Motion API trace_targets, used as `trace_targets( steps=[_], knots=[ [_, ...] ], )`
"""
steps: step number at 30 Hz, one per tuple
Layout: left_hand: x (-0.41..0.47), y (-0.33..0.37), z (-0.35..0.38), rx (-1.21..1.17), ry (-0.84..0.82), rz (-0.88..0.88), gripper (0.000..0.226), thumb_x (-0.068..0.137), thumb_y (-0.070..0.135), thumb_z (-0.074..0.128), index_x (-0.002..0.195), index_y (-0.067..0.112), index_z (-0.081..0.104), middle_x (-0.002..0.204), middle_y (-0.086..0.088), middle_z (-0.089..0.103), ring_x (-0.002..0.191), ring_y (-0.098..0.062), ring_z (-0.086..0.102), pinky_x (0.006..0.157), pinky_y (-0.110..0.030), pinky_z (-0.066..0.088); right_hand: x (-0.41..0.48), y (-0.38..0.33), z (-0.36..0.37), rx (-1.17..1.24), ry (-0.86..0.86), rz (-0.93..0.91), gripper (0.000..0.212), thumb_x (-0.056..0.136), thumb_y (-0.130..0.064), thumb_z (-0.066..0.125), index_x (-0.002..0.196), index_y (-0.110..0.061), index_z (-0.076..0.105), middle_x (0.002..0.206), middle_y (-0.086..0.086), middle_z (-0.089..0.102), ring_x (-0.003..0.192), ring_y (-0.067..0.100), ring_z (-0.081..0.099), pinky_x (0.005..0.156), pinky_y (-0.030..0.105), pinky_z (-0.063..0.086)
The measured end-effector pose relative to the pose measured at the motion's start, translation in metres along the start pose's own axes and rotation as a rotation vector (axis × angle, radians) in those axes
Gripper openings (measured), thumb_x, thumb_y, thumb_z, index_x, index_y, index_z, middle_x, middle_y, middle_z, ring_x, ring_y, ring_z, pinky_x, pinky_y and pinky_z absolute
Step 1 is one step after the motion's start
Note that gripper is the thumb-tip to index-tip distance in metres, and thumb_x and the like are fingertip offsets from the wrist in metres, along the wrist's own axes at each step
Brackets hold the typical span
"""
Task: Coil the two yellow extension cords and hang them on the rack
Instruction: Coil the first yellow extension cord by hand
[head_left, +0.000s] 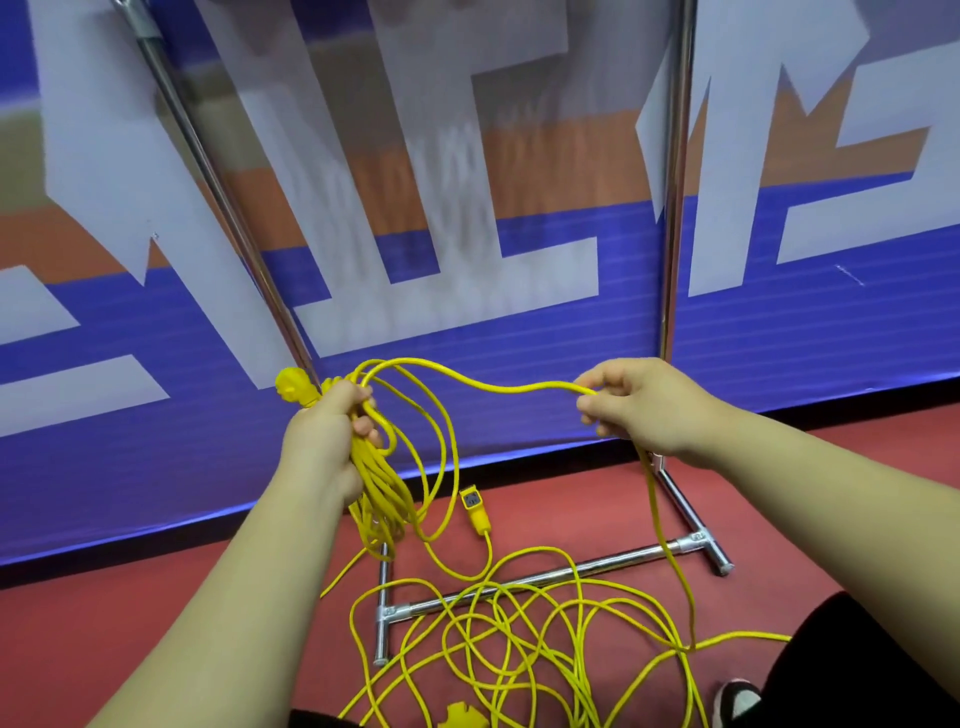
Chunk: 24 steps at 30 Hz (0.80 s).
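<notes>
Chrome rack (675, 208) stands over the red floor (156, 623), no cord on the part that shows. Loose yellow cord (519, 649) sprawls round its base. The left hand (332, 431) grips a half-made coil (379, 488); the right hand (639, 405) pinches the next length (493, 387). Coiling is midway, it seems; next, that length must loop across into the coil.
</notes>
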<state>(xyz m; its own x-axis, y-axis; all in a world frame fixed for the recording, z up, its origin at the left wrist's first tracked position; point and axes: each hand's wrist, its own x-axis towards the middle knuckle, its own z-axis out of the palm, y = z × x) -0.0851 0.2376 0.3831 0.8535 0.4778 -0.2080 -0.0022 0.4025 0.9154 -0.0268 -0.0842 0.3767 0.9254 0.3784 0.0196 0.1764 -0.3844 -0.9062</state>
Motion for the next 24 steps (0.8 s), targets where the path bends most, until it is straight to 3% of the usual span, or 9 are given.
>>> trace_targets(
  steps=[3, 7, 12, 15, 18, 21, 24],
  knots=[
    [0.005, 0.005, -0.010, -0.041, 0.046, -0.023, 0.015, 0.087, 0.011, 0.058, 0.074, 0.017, 0.055, 0.066, 0.003, 0.050, 0.043, -0.004, 0.038, 0.039, -0.018, 0.035, -0.002, 0.001, 0.002, -0.006, -0.047, 0.033, 0.010, 0.096, -0.021, 0.067, 0.093, -0.013, 0.071, 0.070, 0.003, 0.068, 0.065, 0.014, 0.064, 0.067, 0.031, 0.054],
    [0.006, 0.005, -0.017, -0.022, 0.047, 0.041, 0.012, 0.089, 0.010, 0.059, 0.077, 0.014, 0.059, 0.068, 0.000, 0.055, 0.043, -0.004, 0.039, 0.040, -0.018, 0.037, 0.000, 0.001, 0.006, -0.012, 0.038, 0.031, 0.015, 0.097, -0.030, 0.063, 0.091, -0.020, 0.074, 0.067, -0.002, 0.063, 0.062, 0.014, 0.059, 0.064, 0.033, 0.049],
    [0.006, 0.005, -0.023, -0.007, 0.064, 0.011, 0.007, 0.093, 0.019, 0.069, 0.088, 0.014, 0.067, 0.076, 0.000, 0.070, 0.046, -0.004, 0.045, 0.042, -0.018, 0.039, -0.002, 0.001, 0.007, -0.110, 0.043, 0.100, 0.025, 0.099, -0.034, 0.056, 0.087, -0.026, 0.077, 0.062, -0.002, 0.049, 0.048, 0.015, 0.036, 0.049, 0.024, 0.031],
    [0.008, 0.004, -0.028, -0.046, 0.067, -0.009, 0.009, 0.096, 0.022, 0.066, 0.088, 0.017, 0.066, 0.072, 0.002, 0.064, 0.044, -0.004, 0.045, 0.042, -0.017, 0.040, -0.006, 0.002, 0.005, -0.218, -0.083, 0.199, 0.026, 0.097, -0.033, 0.059, 0.084, -0.020, 0.078, 0.063, -0.006, 0.053, 0.053, 0.015, 0.044, 0.048, 0.022, 0.032],
    [0.006, 0.004, -0.029, -0.065, 0.023, 0.006, 0.013, 0.097, 0.025, 0.064, 0.086, 0.018, 0.065, 0.065, 0.005, 0.055, 0.044, -0.004, 0.043, 0.042, -0.018, 0.040, -0.008, 0.010, 0.007, -0.261, -0.191, 0.386, 0.023, 0.094, -0.024, 0.061, 0.082, -0.014, 0.079, 0.071, 0.010, 0.047, 0.050, 0.023, 0.033, 0.044, 0.022, 0.024],
    [0.005, 0.007, -0.029, -0.095, -0.033, 0.039, 0.015, 0.098, 0.028, 0.063, 0.087, 0.017, 0.064, 0.061, 0.008, 0.049, 0.045, -0.003, 0.042, 0.043, -0.019, 0.040, -0.009, 0.018, 0.009, -0.237, -0.180, 0.530, 0.024, 0.095, -0.016, 0.057, 0.085, -0.009, 0.077, 0.075, 0.012, 0.041, 0.044, 0.018, 0.024, 0.045, 0.020, 0.019],
    [0.001, 0.008, -0.027, -0.104, -0.103, 0.059, 0.018, 0.099, 0.027, 0.060, 0.084, 0.018, 0.060, 0.060, 0.008, 0.045, 0.044, -0.003, 0.040, 0.044, -0.019, 0.040, -0.008, 0.018, 0.013, -0.204, -0.149, 0.567, 0.022, 0.096, -0.010, 0.053, 0.082, -0.005, 0.069, 0.069, 0.010, 0.043, 0.045, 0.017, 0.028, 0.047, 0.020, 0.021]
  ],
)
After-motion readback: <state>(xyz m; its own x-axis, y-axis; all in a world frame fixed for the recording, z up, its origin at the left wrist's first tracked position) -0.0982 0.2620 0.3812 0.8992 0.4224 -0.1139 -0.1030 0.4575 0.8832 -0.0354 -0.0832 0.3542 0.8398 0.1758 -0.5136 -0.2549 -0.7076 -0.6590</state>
